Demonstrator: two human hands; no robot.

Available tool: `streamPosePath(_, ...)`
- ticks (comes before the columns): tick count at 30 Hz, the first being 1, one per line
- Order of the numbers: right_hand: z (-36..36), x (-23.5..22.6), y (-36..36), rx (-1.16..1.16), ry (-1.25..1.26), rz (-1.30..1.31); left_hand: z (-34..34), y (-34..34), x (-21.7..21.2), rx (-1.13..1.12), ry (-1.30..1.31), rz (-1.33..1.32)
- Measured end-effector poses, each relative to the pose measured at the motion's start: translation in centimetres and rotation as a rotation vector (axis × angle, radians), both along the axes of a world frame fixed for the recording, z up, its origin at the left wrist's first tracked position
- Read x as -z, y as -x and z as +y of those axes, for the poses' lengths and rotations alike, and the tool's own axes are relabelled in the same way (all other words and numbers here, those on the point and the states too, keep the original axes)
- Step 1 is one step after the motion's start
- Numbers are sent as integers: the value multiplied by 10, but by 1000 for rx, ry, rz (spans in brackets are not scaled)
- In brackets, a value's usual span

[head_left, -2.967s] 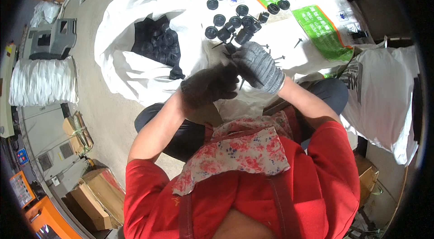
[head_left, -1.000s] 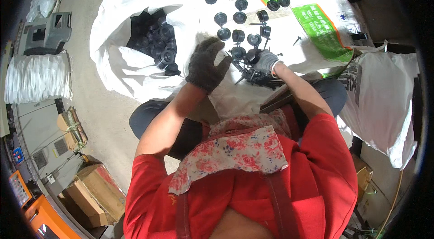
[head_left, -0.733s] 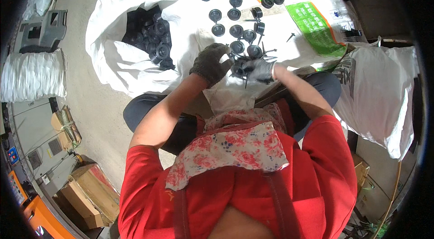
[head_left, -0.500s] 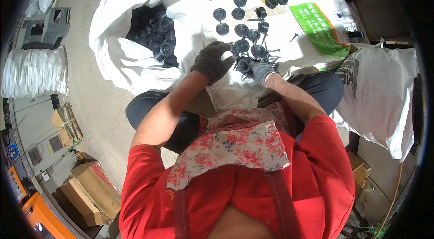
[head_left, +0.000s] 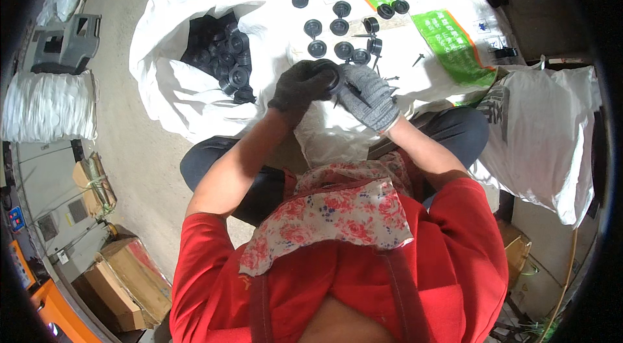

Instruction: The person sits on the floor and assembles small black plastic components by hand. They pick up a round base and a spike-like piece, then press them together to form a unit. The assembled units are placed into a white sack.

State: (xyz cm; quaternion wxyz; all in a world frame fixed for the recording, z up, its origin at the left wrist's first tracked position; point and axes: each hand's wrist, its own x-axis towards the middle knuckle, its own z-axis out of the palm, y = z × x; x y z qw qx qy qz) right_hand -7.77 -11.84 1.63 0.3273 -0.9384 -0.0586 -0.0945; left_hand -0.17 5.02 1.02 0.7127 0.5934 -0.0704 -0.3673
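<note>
Left hand (head_left: 300, 86): dark glove, fingers (head_left: 317, 77) curled around the left side of a black wheel (head_left: 332, 74), gripping it.

Right hand (head_left: 370, 96): grey knit glove, fingers (head_left: 355, 80) closed against the right side of the same wheel; whether a thin metal pin is also pinched there cannot be told.

Black wheel: round, dark plastic, held between both hands above the person's lap, clear of the white sheet (head_left: 428, 64) below.

Finished wheels (head_left: 328, 26): about a dozen black discs, some with short axles, laid out in loose rows on the white sheet just beyond the fingers, a few reaching the far edge.

Loose metal pins (head_left: 391, 78): thin, scattered on the sheet just beyond and to the right of the right fingers.

White sack of wheels (head_left: 220, 61): wide open, mouth rolled back, filled with black wheels, beyond and to the left of the left fingers.

Green printed bag (head_left: 454, 44): flat on the sheet, beyond and to the right of the right fingers.

White bag (head_left: 545, 135): large, slumped, well to the right of the right hand.

Grey plastic toy body (head_left: 65, 48): on the floor, far left.

White bundle (head_left: 45, 106): ribbed, on the floor nearer than the toy body.

Cardboard boxes (head_left: 123, 275): far left, behind the fingers.
</note>
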Motion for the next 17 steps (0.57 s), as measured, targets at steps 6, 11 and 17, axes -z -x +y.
streamPosePath(6,-4,-1,-11,-180,424,-296,17,-2,20,283,589,709)
streamPosePath(11,-24,6,-11,-422,359,-140,6,6,-4,617,-462,-955)
streamPosePath(17,-39,10,-14,-373,-902,592,1,4,-17,247,-757,-1492)
